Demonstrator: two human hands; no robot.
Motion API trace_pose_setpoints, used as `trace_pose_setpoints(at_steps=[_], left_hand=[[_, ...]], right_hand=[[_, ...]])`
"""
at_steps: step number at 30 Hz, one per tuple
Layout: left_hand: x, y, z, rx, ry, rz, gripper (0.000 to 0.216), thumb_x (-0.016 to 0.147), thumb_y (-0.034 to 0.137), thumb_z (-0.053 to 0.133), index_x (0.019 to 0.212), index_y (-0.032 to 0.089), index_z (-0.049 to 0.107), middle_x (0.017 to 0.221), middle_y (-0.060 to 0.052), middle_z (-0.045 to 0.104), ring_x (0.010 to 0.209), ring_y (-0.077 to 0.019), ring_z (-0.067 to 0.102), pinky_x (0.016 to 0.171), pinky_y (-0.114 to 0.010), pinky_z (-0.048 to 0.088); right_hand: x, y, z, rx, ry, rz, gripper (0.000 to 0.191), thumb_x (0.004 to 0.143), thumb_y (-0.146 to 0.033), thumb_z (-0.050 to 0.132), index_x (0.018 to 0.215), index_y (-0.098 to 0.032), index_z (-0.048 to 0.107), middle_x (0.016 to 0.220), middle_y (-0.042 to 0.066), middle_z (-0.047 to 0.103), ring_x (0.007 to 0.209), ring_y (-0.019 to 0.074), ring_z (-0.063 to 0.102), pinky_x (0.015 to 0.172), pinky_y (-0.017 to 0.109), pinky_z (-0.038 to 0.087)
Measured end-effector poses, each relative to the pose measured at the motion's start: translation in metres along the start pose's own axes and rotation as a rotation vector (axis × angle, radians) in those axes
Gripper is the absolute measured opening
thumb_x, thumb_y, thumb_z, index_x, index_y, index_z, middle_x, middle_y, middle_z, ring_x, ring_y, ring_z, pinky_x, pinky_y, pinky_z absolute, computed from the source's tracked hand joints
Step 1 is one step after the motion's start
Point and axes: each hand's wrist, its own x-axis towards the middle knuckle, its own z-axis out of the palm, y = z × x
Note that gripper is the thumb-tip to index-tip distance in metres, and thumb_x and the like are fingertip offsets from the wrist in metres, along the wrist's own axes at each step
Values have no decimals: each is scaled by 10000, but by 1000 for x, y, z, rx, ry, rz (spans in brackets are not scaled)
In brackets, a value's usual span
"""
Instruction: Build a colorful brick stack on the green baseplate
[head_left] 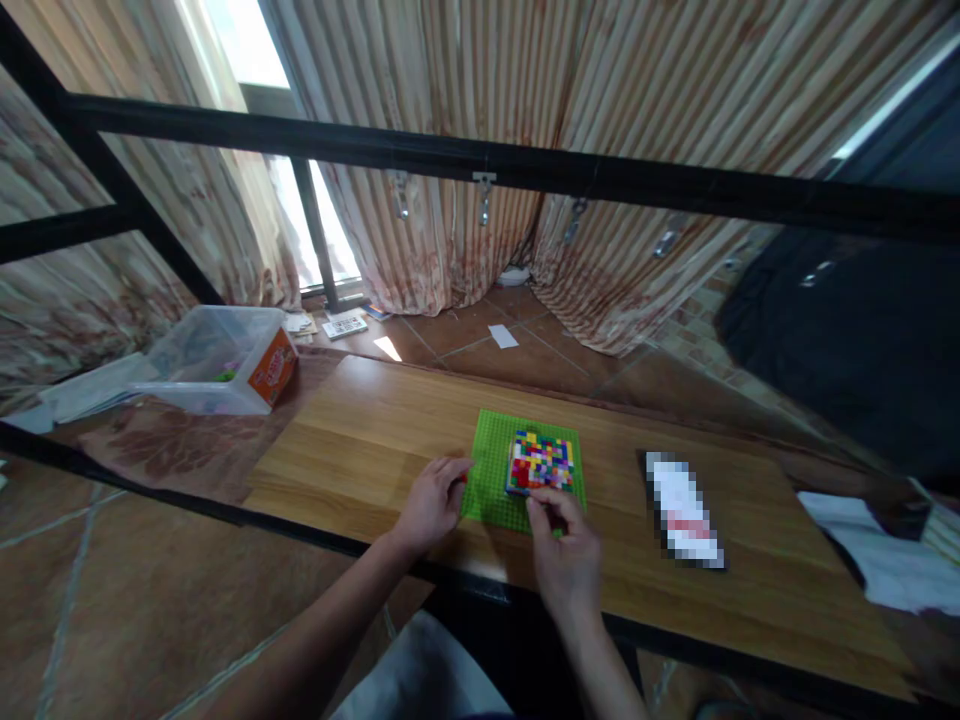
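A green studded baseplate (491,455) lies on the wooden table. On its right half sits a square block of small multicoloured toy bricks (541,460). My left hand (431,508) is at the plate's left edge, fingers bent and closed around a small red brick (463,479) that shows at the fingertips. Thumb and fingers of my right hand (568,550) are pinched together at the front edge of the multicoloured block. What lies between those fingertips, if anything, is hidden.
A blurred-out phone-shaped object (684,510) lies right of the plate on the table (360,430). A clear plastic bin (217,360) stands at the left. A black metal bar (480,160) crosses ahead, with curtains behind. White papers (885,555) lie at the right.
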Motion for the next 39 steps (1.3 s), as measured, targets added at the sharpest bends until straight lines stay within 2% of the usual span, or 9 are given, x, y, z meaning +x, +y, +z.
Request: trace_pose_setpoints(at_steps=[4, 10, 16, 20, 25, 31, 35, 39], left_hand=[[-3, -1, -3, -34, 16, 6, 379, 836, 62, 458, 1164, 206, 581, 1116, -72, 657, 1044, -197, 608, 949, -382, 505], [-19, -9, -23, -27, 91, -37, 486, 820, 49, 415, 1275, 200, 501, 1240, -95, 603, 1162, -205, 562, 995, -410, 488], [-40, -9, -40, 140, 68, -63, 535, 736, 59, 516, 1257, 179, 519, 1240, -117, 591, 1163, -253, 551, 1002, -457, 480], [-43, -8, -37, 223, 40, -66, 432, 793, 119, 554, 1221, 179, 542, 1172, -112, 618, 1110, -251, 573, 963, -435, 503], [-32, -12, -26, 250, 4, -80, 297, 884, 182, 514, 1177, 192, 562, 1077, -80, 648, 1011, -208, 617, 901, -355, 527], [-15, -4, -18, 340, 1, -45, 233, 896, 211, 522, 1122, 198, 573, 1034, -65, 650, 969, -220, 612, 854, -356, 519], [-7, 4, -15, 376, -15, -55, 139, 909, 232, 513, 1007, 208, 609, 954, -53, 647, 915, -215, 611, 813, -348, 508], [-4, 4, -10, 364, 7, -39, 150, 926, 238, 487, 933, 212, 635, 913, -49, 644, 877, -194, 613, 801, -326, 500]], right_hand=[[-11, -13, 26, -163, -186, -162, 238, 920, -247, 436, 957, -207, 667, 918, 53, 670, 873, 171, 613, 781, 304, 474], [1, -17, 66, -473, -329, -264, 303, 924, -169, 387, 1072, -179, 652, 944, 97, 649, 938, 225, 589, 833, 349, 451], [11, -17, 87, -700, -380, -243, 213, 894, -148, 468, 945, -192, 670, 907, 110, 630, 889, 250, 568, 777, 353, 438], [10, -11, 88, -659, -364, -262, 216, 909, -156, 454, 850, -217, 653, 864, 85, 617, 849, 225, 561, 760, 331, 431], [1, -11, 74, -375, -346, -252, 213, 915, -164, 434, 916, -210, 641, 877, 59, 635, 872, 194, 580, 792, 309, 443], [-16, -19, 35, -102, -275, -80, 171, 874, -189, 493, 902, -212, 660, 893, 30, 663, 838, 154, 617, 758, 270, 471], [-23, -11, 0, -60, -188, 53, 163, 867, -292, 542, 904, -223, 684, 909, 29, 688, 823, 157, 633, 735, 273, 486], [-20, 6, -34, -83, -72, 147, 227, 833, -409, 599, 913, -231, 716, 937, 40, 704, 853, 176, 641, 759, 298, 495]])
